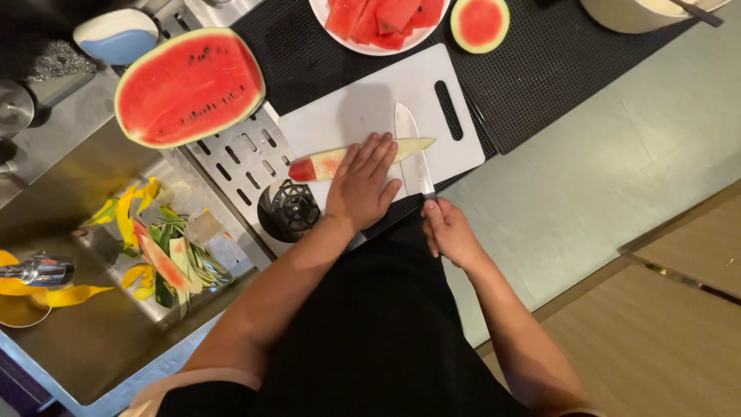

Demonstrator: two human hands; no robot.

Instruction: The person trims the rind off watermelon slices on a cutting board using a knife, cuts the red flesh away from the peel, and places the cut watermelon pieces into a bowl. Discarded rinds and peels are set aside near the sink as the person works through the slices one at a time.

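Left hand (pixel 361 185) flat, fingers together, pins watermelon rind strip (pixel 340 160) to white cutting board (pixel 363 104) so it won't slide; right hand (pixel 448 232) fingers wrapped on knife (pixel 413 154) handle, blade beside strip; halved watermelon (pixel 189 86) left, plate of slices (pixel 370 42) above

no packages, labels, signs or screens show anywhere in this view.
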